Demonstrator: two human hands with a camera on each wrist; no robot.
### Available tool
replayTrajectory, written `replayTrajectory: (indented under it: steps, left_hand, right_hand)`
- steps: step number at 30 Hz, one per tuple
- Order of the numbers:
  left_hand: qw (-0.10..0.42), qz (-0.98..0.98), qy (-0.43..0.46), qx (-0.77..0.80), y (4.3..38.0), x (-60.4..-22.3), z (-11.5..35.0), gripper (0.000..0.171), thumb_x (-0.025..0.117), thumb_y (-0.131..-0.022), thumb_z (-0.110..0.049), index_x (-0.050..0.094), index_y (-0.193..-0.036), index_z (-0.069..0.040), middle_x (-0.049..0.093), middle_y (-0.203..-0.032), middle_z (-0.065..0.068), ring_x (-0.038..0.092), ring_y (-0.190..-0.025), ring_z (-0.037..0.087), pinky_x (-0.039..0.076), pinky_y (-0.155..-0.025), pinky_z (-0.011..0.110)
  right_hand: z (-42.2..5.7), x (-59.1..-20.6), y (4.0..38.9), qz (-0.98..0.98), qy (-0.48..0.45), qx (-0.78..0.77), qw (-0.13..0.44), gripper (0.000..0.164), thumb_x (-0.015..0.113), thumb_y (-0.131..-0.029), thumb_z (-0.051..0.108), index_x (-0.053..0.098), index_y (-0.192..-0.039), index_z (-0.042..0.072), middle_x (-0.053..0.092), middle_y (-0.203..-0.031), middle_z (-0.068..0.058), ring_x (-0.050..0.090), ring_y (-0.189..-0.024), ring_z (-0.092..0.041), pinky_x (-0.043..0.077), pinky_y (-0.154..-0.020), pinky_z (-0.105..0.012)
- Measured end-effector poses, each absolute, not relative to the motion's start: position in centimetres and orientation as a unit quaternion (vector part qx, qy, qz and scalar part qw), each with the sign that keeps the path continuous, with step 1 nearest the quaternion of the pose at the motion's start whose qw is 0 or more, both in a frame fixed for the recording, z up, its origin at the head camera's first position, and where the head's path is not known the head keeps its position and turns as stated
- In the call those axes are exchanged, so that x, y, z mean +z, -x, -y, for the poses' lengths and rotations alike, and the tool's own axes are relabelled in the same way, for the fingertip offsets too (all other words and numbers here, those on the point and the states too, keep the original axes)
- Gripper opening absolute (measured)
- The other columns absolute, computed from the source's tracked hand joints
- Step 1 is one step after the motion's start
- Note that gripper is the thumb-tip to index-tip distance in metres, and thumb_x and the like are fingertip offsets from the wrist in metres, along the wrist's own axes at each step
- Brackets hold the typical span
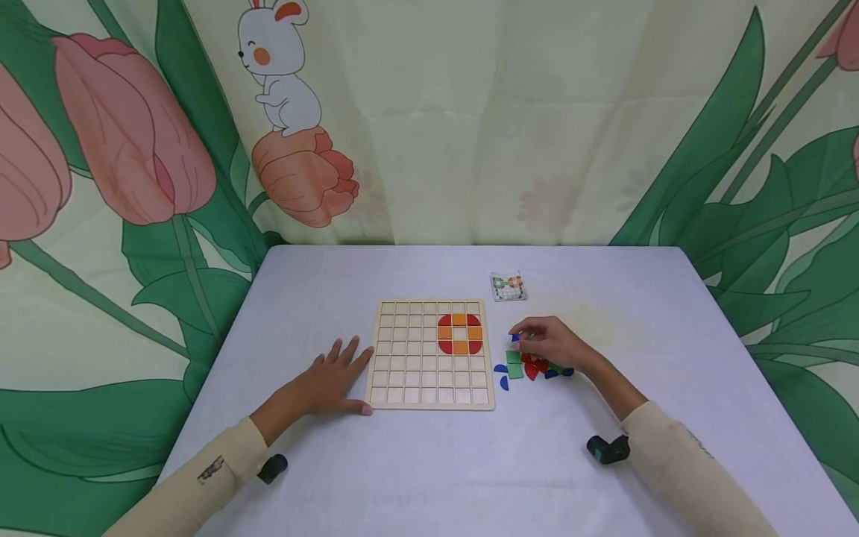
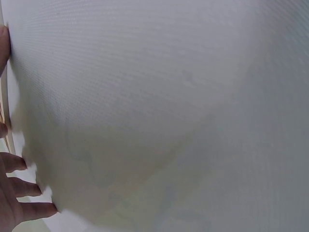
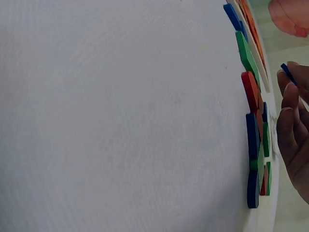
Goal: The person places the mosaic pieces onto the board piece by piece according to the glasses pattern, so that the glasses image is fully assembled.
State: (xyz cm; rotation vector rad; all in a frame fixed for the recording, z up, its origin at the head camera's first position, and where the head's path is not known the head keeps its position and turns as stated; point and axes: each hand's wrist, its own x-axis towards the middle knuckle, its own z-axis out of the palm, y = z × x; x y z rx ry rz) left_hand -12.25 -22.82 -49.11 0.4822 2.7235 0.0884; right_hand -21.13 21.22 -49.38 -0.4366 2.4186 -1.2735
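A wooden grid board [image 1: 406, 363] lies flat on the table. Red quarter-round tiles [image 1: 446, 347] and orange square tiles [image 1: 459, 347] form a ring in its upper right cells. My left hand [image 1: 332, 382], fingers spread, touches the board's left edge; part of it shows in the left wrist view. My right hand [image 1: 555, 341] pinches a small blue tile [image 3: 288, 73] between thumb and fingertips, above a pile of loose tiles right of the board. That pile has green squares [image 1: 514, 371], red tiles [image 1: 532, 371] and blue rounded tiles [image 1: 504, 383]; the hand partly covers it.
Behind the pile, a small pattern card [image 1: 508, 286] lies on the white table [image 1: 322, 477]. A printed curtain [image 1: 436, 134] hangs beyond the table's far edge. Dark wrist cameras [image 1: 608, 450] hang beneath both sleeves.
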Motion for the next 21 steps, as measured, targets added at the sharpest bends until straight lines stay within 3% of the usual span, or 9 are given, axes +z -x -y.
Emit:
replayTrajectory:
  steps: [13, 21]
  left_hand:
    - [0.184, -0.968, -0.169, 0.033, 12.3, -49.2, 22.8, 0.113, 0.064, -0.076, -0.079, 0.022, -0.161, -0.018, 0.013, -0.168, 0.02, 0.014, -0.151, 0.052, 0.029, -0.112, 0.069]
    - [0.183, -0.968, -0.169, 0.032, 12.4, -49.1, 22.8, 0.113, 0.065, -0.076, -0.078, 0.022, -0.161, -0.018, 0.014, -0.168, 0.02, 0.014, -0.151, 0.052, 0.029, -0.112, 0.069]
  right_hand:
    - [-17.6, -49.8, 20.5, -0.856, 0.164, -0.438, 0.223, 0.03, 0.073, -0.092, 0.018, 0.071, -0.121, 0.009, 0.067, -0.092, -0.006, 0.063, -0.067, -0.021, 0.057, -0.066, -0.029]
    - [-16.5, -50.2, 20.5, -0.847, 0.203, -0.433, 0.231, 0.028, 0.076, -0.091, 0.022, 0.073, -0.118, 0.013, 0.069, -0.093, -0.002, 0.061, -0.068, -0.017, 0.052, -0.063, -0.024]
